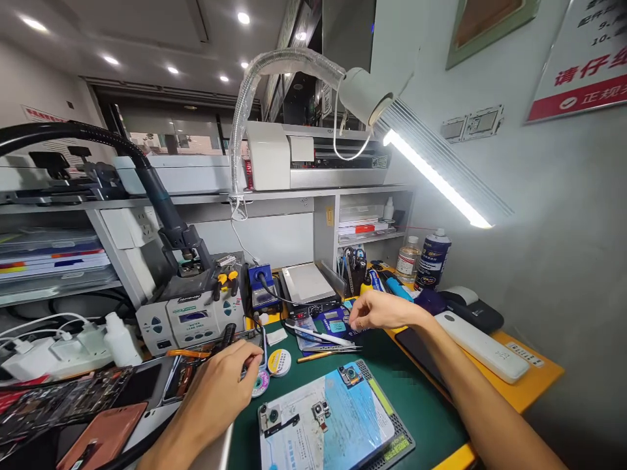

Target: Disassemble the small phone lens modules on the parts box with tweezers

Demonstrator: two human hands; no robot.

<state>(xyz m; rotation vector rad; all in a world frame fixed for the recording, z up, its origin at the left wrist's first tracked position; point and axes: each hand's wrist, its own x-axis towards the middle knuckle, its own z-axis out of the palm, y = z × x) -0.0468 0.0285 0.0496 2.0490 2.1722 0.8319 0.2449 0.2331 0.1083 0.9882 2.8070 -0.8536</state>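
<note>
While right fingers (361,307) curl, tweezers (343,349) nearby, spool (261,385) near left fingers (253,367).

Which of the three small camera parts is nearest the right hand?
The rightmost camera part; the middle one and left one lie farther from the right hand.

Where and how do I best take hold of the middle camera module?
Pinch the middle camera module by its housing's side edges, probably from straight above: it lies flat, lenses up, on the blue-and-white block, and its short tail points toward the wearer, so keep off that side and the lenses.
</note>
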